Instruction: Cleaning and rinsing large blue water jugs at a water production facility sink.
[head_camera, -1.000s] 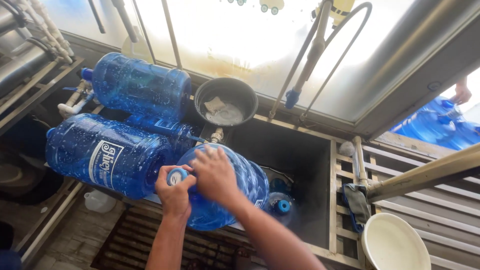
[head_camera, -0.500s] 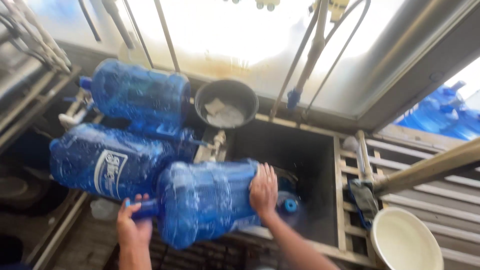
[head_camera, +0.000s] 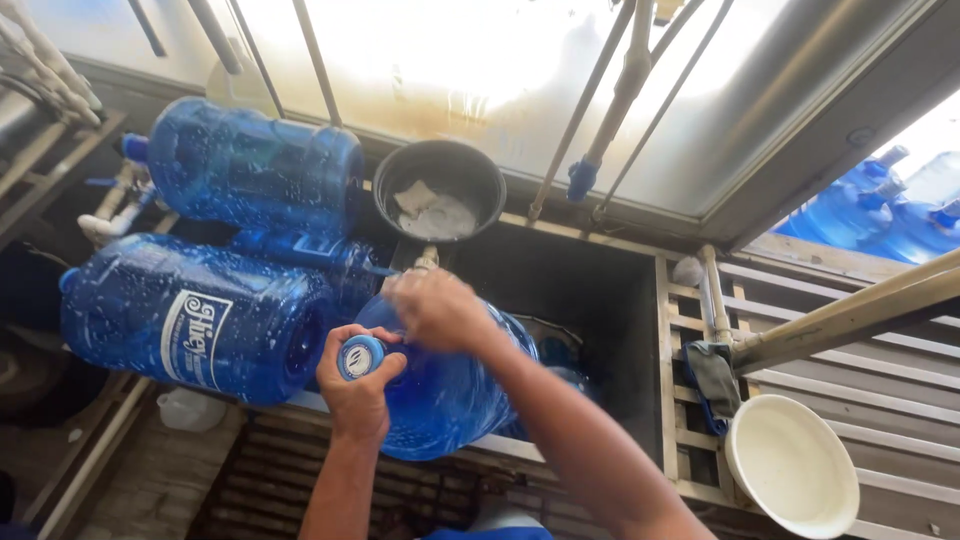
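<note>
Head view, looking down over a dark wash basin (head_camera: 600, 300). I see my left hand (head_camera: 358, 385) wrapped around the capped neck of a large blue water jug (head_camera: 450, 390), its fingers (head_camera: 385, 372) closed on the neck just below the blue cap (head_camera: 360, 356). The jug lies tilted across the front rim of the basin, neck towards me, body reaching into the basin. My right hand (head_camera: 435, 308) rests on top of the jug's shoulder; it is blurred, so I cannot tell whether its fingers are curled on something or pressed flat.

To the left, two more blue jugs lie on their sides: a near one bearing a white label (head_camera: 195, 320) and a far one (head_camera: 255, 165), both beaded with droplets. Behind the held jug stands a black bowl (head_camera: 440, 185) holding something pale. A white basin (head_camera: 790, 465) sits on the slatted rack (head_camera: 850, 400) at the right.

Step in hand, as I judge it: scrubbing or rinsing the jug's outer surface while it is steadied by the neck. A further move would call for a firm hold at the neck and turning the jug to expose its other side.
</note>
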